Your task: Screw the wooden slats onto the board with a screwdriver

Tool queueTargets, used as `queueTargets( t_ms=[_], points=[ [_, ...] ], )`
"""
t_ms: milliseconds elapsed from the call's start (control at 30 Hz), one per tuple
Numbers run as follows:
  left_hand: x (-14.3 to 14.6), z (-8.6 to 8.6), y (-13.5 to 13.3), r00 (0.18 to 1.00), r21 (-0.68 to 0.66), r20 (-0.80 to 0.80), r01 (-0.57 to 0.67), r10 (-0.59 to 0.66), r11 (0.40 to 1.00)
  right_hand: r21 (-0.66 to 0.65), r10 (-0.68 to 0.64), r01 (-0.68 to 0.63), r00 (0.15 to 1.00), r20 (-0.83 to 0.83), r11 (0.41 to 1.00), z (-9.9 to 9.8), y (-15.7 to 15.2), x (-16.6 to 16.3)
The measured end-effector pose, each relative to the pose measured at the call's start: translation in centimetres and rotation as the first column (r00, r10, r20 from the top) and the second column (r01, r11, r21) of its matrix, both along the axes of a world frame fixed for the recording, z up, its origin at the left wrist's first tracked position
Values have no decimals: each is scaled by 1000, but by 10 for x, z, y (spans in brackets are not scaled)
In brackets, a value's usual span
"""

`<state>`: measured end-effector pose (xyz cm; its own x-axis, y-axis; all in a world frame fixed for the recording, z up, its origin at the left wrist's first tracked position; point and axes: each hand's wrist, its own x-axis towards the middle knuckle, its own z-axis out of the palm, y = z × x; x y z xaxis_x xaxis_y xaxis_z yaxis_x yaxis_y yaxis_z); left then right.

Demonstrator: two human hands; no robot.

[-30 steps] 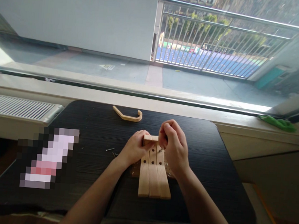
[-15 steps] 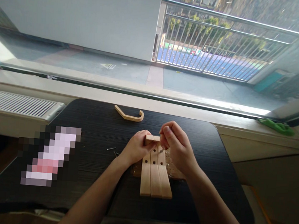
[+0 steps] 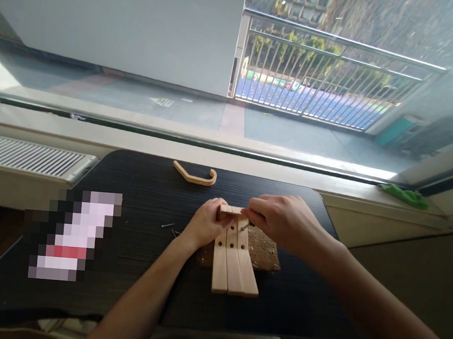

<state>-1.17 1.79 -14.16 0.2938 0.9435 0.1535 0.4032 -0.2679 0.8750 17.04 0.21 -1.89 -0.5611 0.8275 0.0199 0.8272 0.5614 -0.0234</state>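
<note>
Three pale wooden slats (image 3: pixel 235 274) lie side by side, with dark holes across them and their far ends curved upward. My left hand (image 3: pixel 204 221) is closed around the far left edge of these slats. My right hand (image 3: pixel 275 215) is closed at their far right corner, fingers curled and knuckles up; what it holds is hidden. A small metal screw (image 3: pixel 244 228) sticks up from the right slat, just beneath the right fingers. Below the slats is a brown slab in clear wrap (image 3: pixel 265 251).
A hook-shaped wooden piece (image 3: pixel 198 180) lies near the far edge of the black table (image 3: pixel 139 283). A loose screw (image 3: pixel 167 225) and other small bits are left of my left hand. A radiator (image 3: pixel 35 157) stands at left, and a window sill runs behind the table.
My right hand has rotated, knuckles now up and forearm swung out to the right, uncovering more of the brown slab. The left hand keeps its grip; the view has shifted slightly.
</note>
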Motion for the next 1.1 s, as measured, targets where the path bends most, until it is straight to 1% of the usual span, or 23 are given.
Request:
queueTargets(
  t_ms=[133, 233, 367, 433, 533, 667, 833, 1000, 1100],
  points=[
    [0, 2, 0, 1000, 2, -2, -2, 2, 1000, -84, 53, -35, 973, 225, 996, 16, 2, -5],
    [0, 2, 0, 1000, 3, 4, -9, 9, 1000, -108, 74, -42, 946, 316, 993, 25, 1, -10],
    [0, 0, 0, 1000, -1, -1, -2, 2, 1000, -190, 167, -115, 944, 284, 975, 36, -2, -9],
    [0, -1, 0, 1000, -4, -5, -5, 5, 1000, -227, 177, -114, 942, 284, 967, 39, -2, -7],
    [0, -1, 0, 1000, 5, -7, -13, 13, 1000, -249, 176, -107, 945, 276, 962, 42, 0, -3],
    [0, 0, 0, 1000, 14, -3, -9, 9, 1000, -249, 211, -153, 951, 225, 956, 41, 2, -1],
    [-1, -1, 0, 1000, 14, -13, -4, 4, 1000, -267, 203, -136, 949, 243, 954, 40, 0, -4],
    [0, -2, 1, 1000, 7, -17, -10, 10, 1000, -294, 229, -160, 949, 217, 942, 37, 4, -4],
    [0, -1, 1, 1000, 6, -9, -5, 5, 1000, -303, 222, -154, 953, 206, 940, 34, 5, -3]
  ],
)
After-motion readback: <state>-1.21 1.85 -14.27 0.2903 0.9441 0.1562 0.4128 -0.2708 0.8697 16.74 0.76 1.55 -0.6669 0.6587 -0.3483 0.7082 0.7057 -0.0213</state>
